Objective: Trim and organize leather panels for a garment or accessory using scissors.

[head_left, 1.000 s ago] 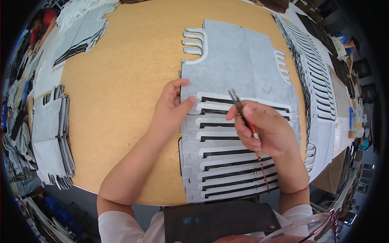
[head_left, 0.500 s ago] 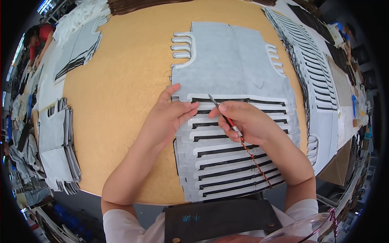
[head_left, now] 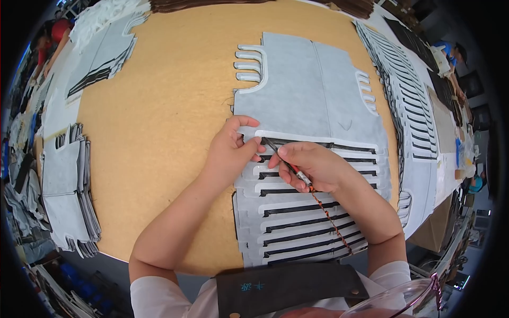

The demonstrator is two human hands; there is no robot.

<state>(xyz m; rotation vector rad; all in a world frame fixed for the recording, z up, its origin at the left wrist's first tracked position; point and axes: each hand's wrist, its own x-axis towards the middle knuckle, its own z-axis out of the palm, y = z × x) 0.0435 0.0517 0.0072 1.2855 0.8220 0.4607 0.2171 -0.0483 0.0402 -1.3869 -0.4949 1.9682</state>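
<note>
My right hand point(head_left: 313, 164) grips a slim pointed tool point(head_left: 296, 172) with a red and black shaft; a twisted orange and dark cord point(head_left: 331, 221) trails from its back end. The tool's dark tip lies at the left end of the uppermost black strip point(head_left: 297, 143) on a stack of grey-white panels point(head_left: 297, 111). Beside that tip, at the stack's left edge, my left hand point(head_left: 235, 144) has its fingers bent and its thumb close to the strip end. Whatever the left fingers pinch is too small to make out.
A tan tabletop point(head_left: 154, 132) spreads out on the left. Stacked grey pieces point(head_left: 66, 188) stand at its left edge, others point(head_left: 106, 53) at the far left. Striped panels point(head_left: 405, 95) lie along the right. Co-workers point(head_left: 453, 53) are at the far right and far left.
My left fingers, spread before, have bent in toward the strip's end. The tool tip has moved down and left onto that end. The whole view has shifted slightly.
</note>
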